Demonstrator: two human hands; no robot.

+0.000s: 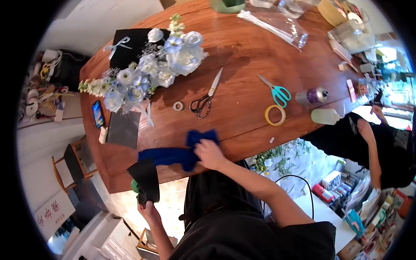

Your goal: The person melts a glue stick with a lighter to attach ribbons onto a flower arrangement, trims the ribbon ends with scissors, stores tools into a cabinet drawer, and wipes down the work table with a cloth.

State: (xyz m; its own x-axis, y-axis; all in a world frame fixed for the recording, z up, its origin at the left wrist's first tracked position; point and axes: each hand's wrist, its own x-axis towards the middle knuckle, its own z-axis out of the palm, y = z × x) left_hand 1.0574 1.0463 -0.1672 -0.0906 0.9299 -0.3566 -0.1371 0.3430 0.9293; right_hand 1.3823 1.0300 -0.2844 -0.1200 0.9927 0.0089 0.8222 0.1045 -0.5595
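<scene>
My right hand (211, 154) is closed on a bunched dark blue cloth (200, 139) at the table's near edge. One strip of the cloth runs left toward a stiff black piece like wrapping paper (147, 177). My left hand (149, 211), beyond the table edge, grips the lower end of that black piece. A rounded green part (134, 186) shows beside it; I cannot make out what it is. On the table lies a flower arrangement (164, 74) in white and pale blue, with black wrapping and light ribbon bows.
The wooden table (242, 95) also carries black-handled scissors (207, 95), teal-handled scissors (277, 92), yellow tape (274, 115), a small white roll (178, 106), a spray can (313, 95), a pale bottle (325, 116) and a phone (98, 114). A person in black (368, 143) works at right.
</scene>
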